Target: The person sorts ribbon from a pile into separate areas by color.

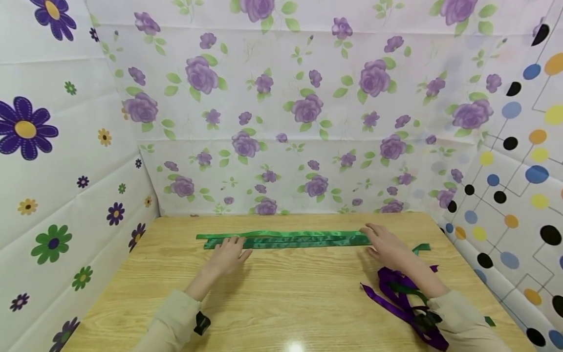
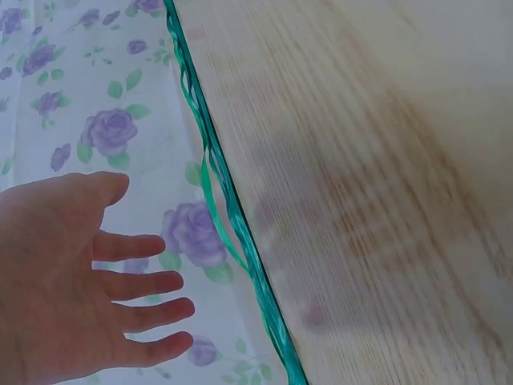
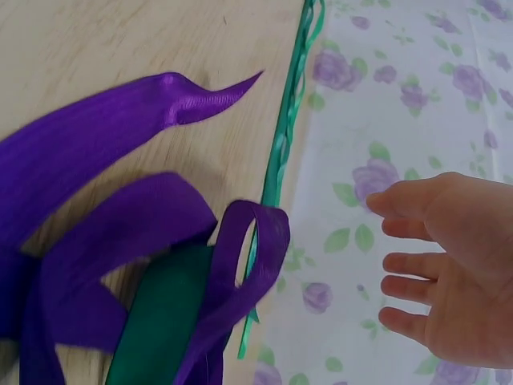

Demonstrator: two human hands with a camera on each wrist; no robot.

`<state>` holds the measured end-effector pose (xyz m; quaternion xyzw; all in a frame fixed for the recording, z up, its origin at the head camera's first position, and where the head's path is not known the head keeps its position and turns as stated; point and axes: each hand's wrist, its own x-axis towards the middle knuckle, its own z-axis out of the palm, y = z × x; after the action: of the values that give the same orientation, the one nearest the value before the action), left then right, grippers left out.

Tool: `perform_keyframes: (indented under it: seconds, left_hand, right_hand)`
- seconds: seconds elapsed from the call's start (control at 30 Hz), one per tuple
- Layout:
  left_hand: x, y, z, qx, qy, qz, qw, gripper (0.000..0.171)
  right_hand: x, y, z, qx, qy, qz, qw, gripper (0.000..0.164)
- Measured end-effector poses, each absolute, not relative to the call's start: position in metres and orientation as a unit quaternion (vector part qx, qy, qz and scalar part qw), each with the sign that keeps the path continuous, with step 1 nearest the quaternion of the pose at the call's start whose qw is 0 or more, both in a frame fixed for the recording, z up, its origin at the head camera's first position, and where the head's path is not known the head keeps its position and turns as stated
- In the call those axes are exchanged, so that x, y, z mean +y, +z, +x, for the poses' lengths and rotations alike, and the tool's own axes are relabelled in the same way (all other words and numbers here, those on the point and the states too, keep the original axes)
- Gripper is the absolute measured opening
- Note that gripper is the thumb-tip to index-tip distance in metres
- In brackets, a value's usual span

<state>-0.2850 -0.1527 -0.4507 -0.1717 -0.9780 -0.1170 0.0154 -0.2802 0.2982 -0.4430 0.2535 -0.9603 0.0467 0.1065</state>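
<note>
Several green ribbons (image 1: 288, 240) lie side by side across the far part of the table, stretched left to right. My left hand (image 1: 226, 256) is at their left end, its fingers spread and loosely bent. In the left wrist view that hand (image 2: 96, 281) shows nothing in its grasp, beside the green ribbons (image 2: 228, 192). At the right end is my right hand (image 1: 387, 247), its fingertips over the ribbon ends in the head view. The right wrist view shows this hand (image 3: 449, 269) with relaxed fingers and nothing held; whether either hand touches the ribbons I cannot tell.
A tangled heap of purple ribbon (image 1: 393, 303) with some green in it lies on the wooden table (image 1: 286, 288), under and beside the right forearm. A green ribbon end (image 1: 422, 248) sticks out behind that arm. Flowered cloth (image 1: 281, 166) hangs behind the table.
</note>
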Motion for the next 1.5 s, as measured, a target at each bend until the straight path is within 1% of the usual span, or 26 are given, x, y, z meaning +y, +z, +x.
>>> perform_keyframes:
  seconds: [0.23,0.4,0.5,0.67,0.73,0.83,1.03,1.17,1.37,1.5]
  left_hand:
    - [-0.140,-0.449,-0.283,-0.975,-0.127,-0.184,0.018,0.053]
    - [-0.133,-0.448,-0.280,-0.975,-0.136,-0.177,0.000,0.052]
    - [-0.131,-0.448,-0.278,-0.973,-0.145,-0.180,-0.011,0.051]
    - [-0.129,-0.449,-0.277,-0.969,-0.154,-0.192,-0.016,0.047]
    - [-0.129,-0.449,-0.277,-0.968,-0.158,-0.196,-0.019,0.045]
    - [-0.128,-0.448,-0.277,-0.965,-0.162,-0.202,-0.028,0.042]
    - [-0.126,-0.448,-0.276,-0.963,-0.175,-0.202,-0.043,0.040]
    - [-0.124,-0.453,-0.276,-0.959,-0.181,-0.212,-0.046,0.038]
    - [-0.119,-0.456,-0.275,-0.948,-0.211,-0.232,-0.060,0.038]
    - [-0.113,-0.455,-0.277,-0.940,-0.224,-0.247,-0.066,0.038]
  right_hand:
    - [0.311,-0.440,-0.278,-0.959,0.048,0.262,0.099,0.046]
    - [0.320,-0.443,-0.276,-0.961,0.056,0.258,0.077,0.040]
    - [0.326,-0.445,-0.275,-0.965,0.064,0.249,0.057,0.032]
    - [0.336,-0.453,-0.279,-0.971,0.077,0.227,-0.011,0.020]
    - [0.340,-0.456,-0.280,-0.971,0.084,0.221,-0.043,0.019]
    - [0.344,-0.460,-0.282,-0.970,0.095,0.214,-0.070,0.015]
    - [0.352,-0.465,-0.285,-0.969,0.091,0.220,-0.064,0.009]
    - [0.354,-0.470,-0.286,-0.969,0.084,0.228,-0.049,0.010]
    - [0.355,-0.476,-0.285,-0.975,0.054,0.217,0.002,0.018]
    - [0.356,-0.473,-0.284,-0.978,0.045,0.203,0.025,0.021]
